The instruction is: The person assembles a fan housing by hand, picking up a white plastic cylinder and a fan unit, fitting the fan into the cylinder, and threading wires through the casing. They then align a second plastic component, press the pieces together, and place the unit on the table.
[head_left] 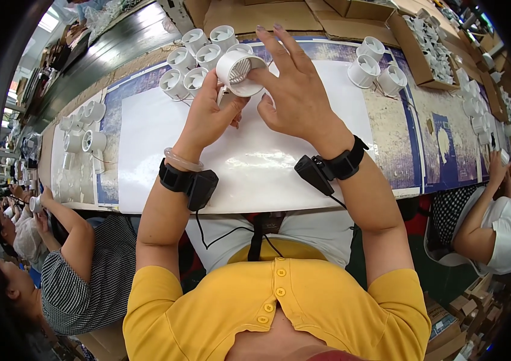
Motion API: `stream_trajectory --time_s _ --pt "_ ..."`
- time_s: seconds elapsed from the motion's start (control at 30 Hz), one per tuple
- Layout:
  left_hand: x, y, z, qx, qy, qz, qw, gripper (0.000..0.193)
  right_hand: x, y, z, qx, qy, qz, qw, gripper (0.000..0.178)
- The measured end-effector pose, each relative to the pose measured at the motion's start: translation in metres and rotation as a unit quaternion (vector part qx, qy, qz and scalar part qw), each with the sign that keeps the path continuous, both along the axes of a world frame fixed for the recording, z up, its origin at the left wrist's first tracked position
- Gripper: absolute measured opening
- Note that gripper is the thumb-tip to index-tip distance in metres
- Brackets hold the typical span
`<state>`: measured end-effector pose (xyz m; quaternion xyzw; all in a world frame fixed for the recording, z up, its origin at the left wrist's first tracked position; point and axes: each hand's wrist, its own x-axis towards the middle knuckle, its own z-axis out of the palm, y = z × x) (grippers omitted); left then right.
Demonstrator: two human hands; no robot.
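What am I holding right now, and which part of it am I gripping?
Your left hand holds a white cylindrical plastic housing by its outer wall; your right hand has a bent finger at the open end.

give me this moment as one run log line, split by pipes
left hand: holding white cylindrical part | right hand: finger at its open end | nearby on table: similar white parts
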<state>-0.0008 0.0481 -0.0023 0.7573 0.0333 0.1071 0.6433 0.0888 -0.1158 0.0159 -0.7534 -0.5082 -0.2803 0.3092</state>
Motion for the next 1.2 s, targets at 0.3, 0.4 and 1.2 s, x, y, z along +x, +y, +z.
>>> stream_trajectory --time_s 0.3,0.4,1.2 --pt "0.001 0.002 -0.003 -0.017 -0.018 -0.020 1.000 0.049 -0.001 0.007 -0.009 0.023 0.041 0.028 0.999 0.032" --pt "0.001 0.004 -0.003 -0.040 -0.026 -0.036 0.998 0.050 0.005 0.002 -0.003 0.085 0.102 0.105 0.986 0.030" --pt "-0.001 -0.018 0.005 0.456 -0.087 -0.066 0.883 0.062 0.037 -0.016 -0.003 0.311 0.330 0.137 0.880 0.030"
